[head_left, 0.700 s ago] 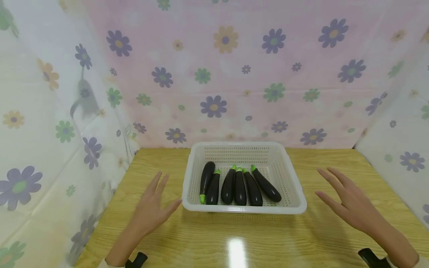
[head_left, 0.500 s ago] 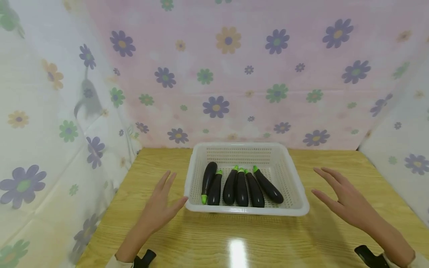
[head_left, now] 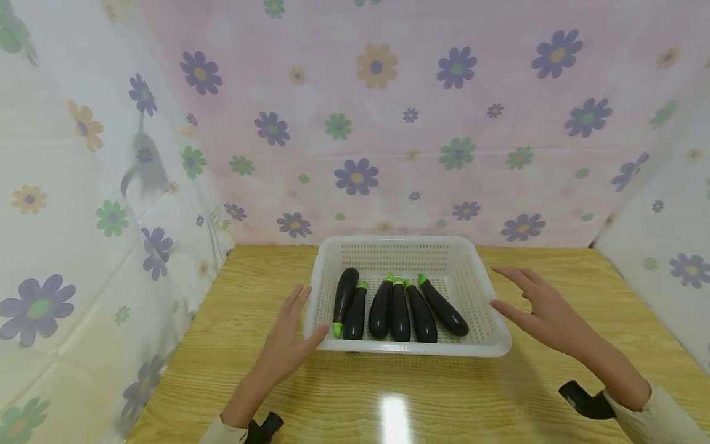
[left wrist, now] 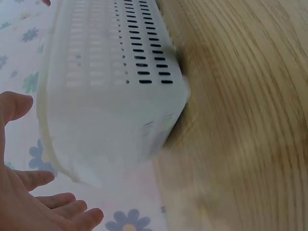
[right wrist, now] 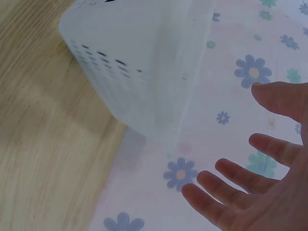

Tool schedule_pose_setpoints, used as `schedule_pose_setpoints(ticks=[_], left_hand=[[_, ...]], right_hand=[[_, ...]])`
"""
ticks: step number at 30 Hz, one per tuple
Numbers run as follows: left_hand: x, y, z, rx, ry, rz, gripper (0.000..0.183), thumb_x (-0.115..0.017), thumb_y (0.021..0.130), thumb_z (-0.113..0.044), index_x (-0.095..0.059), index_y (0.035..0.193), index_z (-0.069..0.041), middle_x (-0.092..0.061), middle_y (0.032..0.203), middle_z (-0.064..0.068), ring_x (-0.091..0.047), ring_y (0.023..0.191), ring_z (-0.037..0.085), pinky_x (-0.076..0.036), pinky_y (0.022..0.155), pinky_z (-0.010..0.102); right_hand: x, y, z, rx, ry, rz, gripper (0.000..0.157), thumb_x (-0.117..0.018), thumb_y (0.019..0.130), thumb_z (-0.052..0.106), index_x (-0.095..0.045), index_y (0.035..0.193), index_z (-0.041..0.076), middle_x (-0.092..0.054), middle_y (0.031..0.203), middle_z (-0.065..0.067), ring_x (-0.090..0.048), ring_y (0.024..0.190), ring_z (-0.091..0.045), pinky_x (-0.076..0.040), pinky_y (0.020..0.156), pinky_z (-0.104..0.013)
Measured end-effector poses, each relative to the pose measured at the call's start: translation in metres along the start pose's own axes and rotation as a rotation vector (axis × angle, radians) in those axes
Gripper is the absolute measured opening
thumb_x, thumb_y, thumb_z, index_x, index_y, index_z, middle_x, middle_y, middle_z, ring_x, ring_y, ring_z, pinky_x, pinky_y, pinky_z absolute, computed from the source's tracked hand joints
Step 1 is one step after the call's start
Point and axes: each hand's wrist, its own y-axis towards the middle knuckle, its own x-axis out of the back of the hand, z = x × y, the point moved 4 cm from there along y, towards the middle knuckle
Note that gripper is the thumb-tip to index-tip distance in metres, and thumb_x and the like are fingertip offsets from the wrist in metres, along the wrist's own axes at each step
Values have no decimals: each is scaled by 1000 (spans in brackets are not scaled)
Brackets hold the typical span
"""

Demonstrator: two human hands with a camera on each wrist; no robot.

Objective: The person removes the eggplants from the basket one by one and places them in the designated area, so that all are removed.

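A white perforated plastic basket (head_left: 407, 349) stands on the wooden table with several dark eggplants (head_left: 399, 311) in it. Most of the eggplants have their green stem ends toward the back; the leftmost eggplant (head_left: 346, 293) points its stem to the front. My left hand (head_left: 285, 345) is at the basket's left side, fingers spread, its thumb overlapping the front left corner in the head view. On the other side, my right hand (head_left: 546, 314) has spread fingers near the right rim. Both wrist views show a gap between hand and basket (left wrist: 106, 110).
The wood-grain table (head_left: 355, 394) runs out to both sides and the front of the basket. A flower-printed cloth (head_left: 388, 154) hangs behind the table and along both sides. Each wrist wears a black strap, such as the right strap (head_left: 585, 401).
Both hands have moved inward toward the basket, the left one rightward and the right one leftward. The basket and the eggplants keep their places on the table.
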Motion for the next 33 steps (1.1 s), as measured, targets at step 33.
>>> schedule_pose_setpoints(ticks=[33], left_hand=[[-38,-6,5,-196,15,-315,66,-59,89,-17,-31,143,8,-23,154,11,-31,136,31,-35,100,48]], right_hand=[[-45,65,6,-85,210,316,50,-64,90,31,-49,130,3,-52,125,-21,-56,105,-39,-49,81,-49]])
